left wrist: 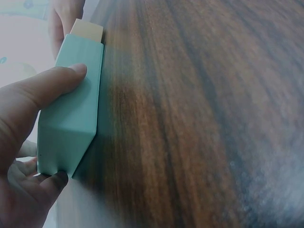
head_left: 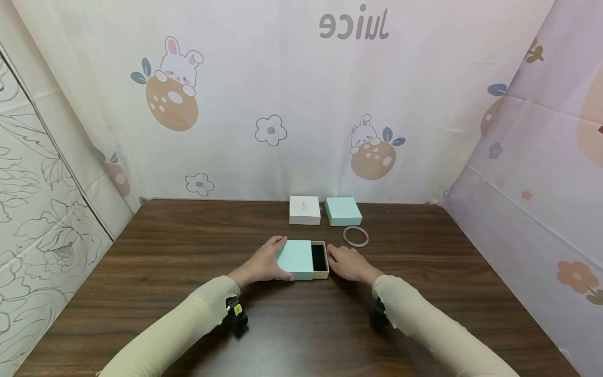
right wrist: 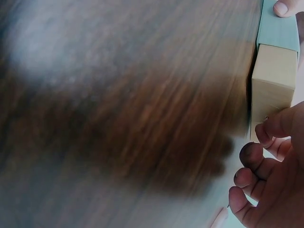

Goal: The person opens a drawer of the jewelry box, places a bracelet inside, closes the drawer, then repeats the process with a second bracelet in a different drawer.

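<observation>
A pale mint drawer box [head_left: 294, 258] lies on the table, its cream inner tray [head_left: 321, 275] slid partly out at the right side. Inside the tray shows a black lining [head_left: 319, 257]. My left hand [head_left: 260, 265] grips the mint sleeve from its left end; in the left wrist view the thumb lies along the near side and fingertips curl at the end. At the tray's outer end is my right hand [head_left: 349, 263], thumb and index finger pinched together against the end face [right wrist: 271, 102], the other fingers curled.
Behind the hands stand a white box [head_left: 304, 210] and a second mint box [head_left: 343, 211], side by side near the table's back edge. A pale pinkish bangle [head_left: 344, 237] lies in front of the second mint box. A printed curtain [head_left: 226, 104] hangs behind the wooden table [head_left: 198, 235].
</observation>
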A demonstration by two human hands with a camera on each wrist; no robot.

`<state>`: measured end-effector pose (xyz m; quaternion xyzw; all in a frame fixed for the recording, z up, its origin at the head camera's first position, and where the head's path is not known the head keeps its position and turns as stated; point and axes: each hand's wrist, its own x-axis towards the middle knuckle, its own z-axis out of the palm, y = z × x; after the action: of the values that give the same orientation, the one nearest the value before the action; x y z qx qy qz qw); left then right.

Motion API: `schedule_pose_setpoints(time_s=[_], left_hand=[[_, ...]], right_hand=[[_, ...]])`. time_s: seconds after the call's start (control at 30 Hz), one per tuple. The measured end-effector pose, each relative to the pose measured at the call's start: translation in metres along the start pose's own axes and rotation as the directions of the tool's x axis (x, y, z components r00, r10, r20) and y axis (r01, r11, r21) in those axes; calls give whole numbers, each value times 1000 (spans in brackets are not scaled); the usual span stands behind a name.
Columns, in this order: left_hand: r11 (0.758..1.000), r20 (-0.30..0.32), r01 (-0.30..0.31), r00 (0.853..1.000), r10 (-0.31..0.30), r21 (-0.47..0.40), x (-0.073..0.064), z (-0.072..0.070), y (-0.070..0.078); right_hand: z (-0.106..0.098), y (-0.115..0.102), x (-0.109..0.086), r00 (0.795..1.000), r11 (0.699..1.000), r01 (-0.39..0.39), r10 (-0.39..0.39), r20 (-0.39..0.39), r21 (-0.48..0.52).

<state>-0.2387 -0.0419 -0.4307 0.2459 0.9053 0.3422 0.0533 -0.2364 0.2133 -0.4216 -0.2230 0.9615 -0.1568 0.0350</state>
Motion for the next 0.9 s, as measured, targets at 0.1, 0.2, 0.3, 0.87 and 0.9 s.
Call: schedule_pose_setpoints(time_s=[0.1, 0.2, 0.3, 0.87, 0.9], left_hand=[[1000, -2, 5, 1000, -5, 1, 0, 0, -1], [1000, -1, 8, 1000, -8, 4, 1, 0, -1], [1000, 3, 10, 1000, -10, 11, 1, 1, -2], [1000, -7, 7, 1000, -7, -4, 0, 1, -2], [1000, -6, 6, 1000, -6, -4, 0, 1, -2]], right_hand=[[0, 1, 0, 1000, 1000, -8, 8, 3, -3], [-1, 2, -1, 1000, 1000, -15, 15, 7, -7], [-3, 2, -2, 1000, 1000, -16, 17, 8, -7], [-5, 6, -7, 1000, 1000, -26, 26, 7, 3], [-5, 7, -8, 1000, 1000, -24, 24, 6, 2]])
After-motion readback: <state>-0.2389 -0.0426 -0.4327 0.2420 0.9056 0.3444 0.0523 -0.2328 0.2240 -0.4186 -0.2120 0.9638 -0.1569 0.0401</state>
